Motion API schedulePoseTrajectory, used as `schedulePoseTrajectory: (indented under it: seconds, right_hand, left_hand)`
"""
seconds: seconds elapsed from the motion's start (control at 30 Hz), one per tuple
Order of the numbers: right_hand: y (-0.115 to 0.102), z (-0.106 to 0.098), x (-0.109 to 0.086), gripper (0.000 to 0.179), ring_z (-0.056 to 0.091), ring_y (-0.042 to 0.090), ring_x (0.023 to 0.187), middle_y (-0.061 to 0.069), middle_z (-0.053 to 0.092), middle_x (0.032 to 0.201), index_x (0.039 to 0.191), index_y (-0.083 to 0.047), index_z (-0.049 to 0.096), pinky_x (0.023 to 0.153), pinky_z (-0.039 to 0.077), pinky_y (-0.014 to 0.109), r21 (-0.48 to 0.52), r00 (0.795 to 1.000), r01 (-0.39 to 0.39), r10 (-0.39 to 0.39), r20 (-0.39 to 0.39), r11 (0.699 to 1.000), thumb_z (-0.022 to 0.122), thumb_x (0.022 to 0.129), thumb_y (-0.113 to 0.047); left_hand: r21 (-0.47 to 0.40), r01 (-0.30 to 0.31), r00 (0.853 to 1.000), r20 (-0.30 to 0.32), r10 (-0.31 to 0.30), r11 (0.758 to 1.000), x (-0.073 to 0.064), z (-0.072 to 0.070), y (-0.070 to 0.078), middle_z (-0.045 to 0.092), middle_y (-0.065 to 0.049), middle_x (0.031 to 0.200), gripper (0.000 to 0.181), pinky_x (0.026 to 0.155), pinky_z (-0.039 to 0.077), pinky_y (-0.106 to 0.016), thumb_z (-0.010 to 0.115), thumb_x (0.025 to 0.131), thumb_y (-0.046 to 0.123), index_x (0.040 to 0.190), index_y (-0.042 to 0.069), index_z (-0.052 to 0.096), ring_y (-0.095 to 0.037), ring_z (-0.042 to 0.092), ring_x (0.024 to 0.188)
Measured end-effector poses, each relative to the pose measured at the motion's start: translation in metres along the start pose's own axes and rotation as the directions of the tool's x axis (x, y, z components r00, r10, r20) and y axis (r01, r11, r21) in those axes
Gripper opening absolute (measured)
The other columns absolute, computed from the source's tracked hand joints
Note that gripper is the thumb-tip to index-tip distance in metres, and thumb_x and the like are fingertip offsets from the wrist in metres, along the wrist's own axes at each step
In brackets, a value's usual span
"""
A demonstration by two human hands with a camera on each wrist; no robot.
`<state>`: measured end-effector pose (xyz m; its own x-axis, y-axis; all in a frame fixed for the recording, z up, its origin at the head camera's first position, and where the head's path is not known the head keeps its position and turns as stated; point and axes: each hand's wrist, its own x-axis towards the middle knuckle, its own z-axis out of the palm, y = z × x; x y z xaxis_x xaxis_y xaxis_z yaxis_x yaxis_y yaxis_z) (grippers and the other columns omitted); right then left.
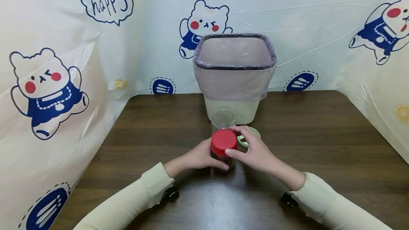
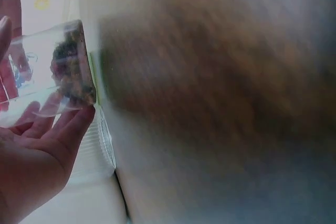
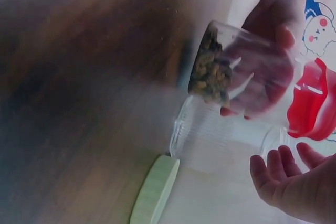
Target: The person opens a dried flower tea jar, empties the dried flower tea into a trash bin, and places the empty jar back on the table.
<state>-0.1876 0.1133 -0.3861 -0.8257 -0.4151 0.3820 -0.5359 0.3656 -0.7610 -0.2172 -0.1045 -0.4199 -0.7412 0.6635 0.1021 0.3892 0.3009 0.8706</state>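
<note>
A clear jar point(image 3: 252, 72) with a red lid point(image 1: 224, 141) stands upright in front of me, dark brown-green dried bits point(image 3: 210, 74) at its bottom. My left hand point(image 1: 202, 155) grips the jar's body, its fingers round the far side and the thumb in front. My right hand point(image 1: 254, 148) spans the red lid, thumb on the near side and index finger at the back. Its other fingers are loosely bent beside the lid in the right wrist view. An uncapped clear jar point(image 1: 223, 115) stands just behind. Next to it lies a pale green lid point(image 1: 257, 133), partly hidden by my right hand.
A pale bin point(image 1: 234, 84) lined with a translucent bag stands at the back of the brown wooden table point(image 1: 153, 123), behind the jars. A printed cloth point(image 1: 153, 27) hangs around the table's back and sides.
</note>
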Motion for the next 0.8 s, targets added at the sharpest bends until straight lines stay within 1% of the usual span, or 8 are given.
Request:
schedulePoseTrajectory:
  seconds: [0.13,0.3,0.4,0.53,0.7,0.8]
  right_hand:
    - [-0.001,0.005,-0.001,0.059,0.049,0.016,0.114,0.000,0.054,0.127,0.132,-0.013,0.054,0.086,0.047,0.051,-0.001,1.000,-0.023,0.023,-0.012,1.000,0.079,0.080,-0.025]
    - [-0.002,0.011,-0.002,0.060,0.050,0.016,0.111,-0.001,0.054,0.122,0.130,-0.013,0.053,0.087,0.048,0.050,-0.007,0.998,-0.057,0.056,-0.033,0.998,0.080,0.079,-0.028]
    - [-0.003,0.013,-0.003,0.063,0.050,0.015,0.109,0.000,0.054,0.119,0.131,-0.013,0.052,0.088,0.049,0.046,-0.017,0.996,-0.075,0.074,-0.039,0.997,0.081,0.078,-0.029]
    - [-0.005,0.017,-0.003,0.066,0.050,0.015,0.108,0.000,0.053,0.117,0.131,-0.013,0.051,0.086,0.050,0.039,-0.050,0.995,-0.092,0.089,-0.052,0.995,0.083,0.076,-0.031]
    - [-0.006,0.021,-0.004,0.066,0.049,0.015,0.107,0.000,0.053,0.117,0.129,-0.012,0.053,0.085,0.048,0.041,-0.080,0.992,-0.107,0.100,-0.077,0.991,0.084,0.075,-0.032]
    - [-0.006,0.023,-0.005,0.067,0.049,0.015,0.106,0.000,0.053,0.115,0.129,-0.012,0.053,0.085,0.048,0.041,-0.085,0.991,-0.112,0.105,-0.087,0.990,0.085,0.073,-0.031]
  left_hand:
    - [0.036,0.005,0.999,-0.035,-0.004,0.999,0.001,0.002,0.001,0.059,0.008,0.122,0.079,0.097,0.043,-0.032,0.091,0.068,0.022,0.134,0.014,0.048,-0.007,0.055,0.111]
    - [0.051,0.016,0.998,-0.053,-0.014,0.999,0.001,0.004,0.000,0.059,0.009,0.121,0.079,0.096,0.044,-0.032,0.091,0.068,0.023,0.134,0.016,0.048,-0.006,0.055,0.110]
    - [0.077,0.034,0.997,-0.074,-0.028,0.996,0.000,0.005,0.000,0.059,0.010,0.121,0.079,0.096,0.044,-0.032,0.091,0.068,0.026,0.134,0.017,0.048,-0.006,0.056,0.109]
    - [0.110,0.063,0.995,-0.087,-0.054,0.992,-0.001,0.007,0.003,0.058,0.010,0.123,0.081,0.095,0.045,-0.032,0.090,0.068,0.028,0.135,0.018,0.046,-0.006,0.055,0.110]
    - [0.135,0.078,0.993,-0.097,-0.065,0.988,-0.001,0.009,0.005,0.057,0.011,0.124,0.083,0.093,0.046,-0.032,0.090,0.067,0.031,0.136,0.019,0.044,-0.006,0.055,0.111]
    - [0.139,0.076,0.993,-0.103,-0.062,0.987,0.000,0.010,0.005,0.057,0.011,0.123,0.083,0.091,0.047,-0.031,0.090,0.067,0.031,0.135,0.020,0.044,-0.006,0.055,0.109]
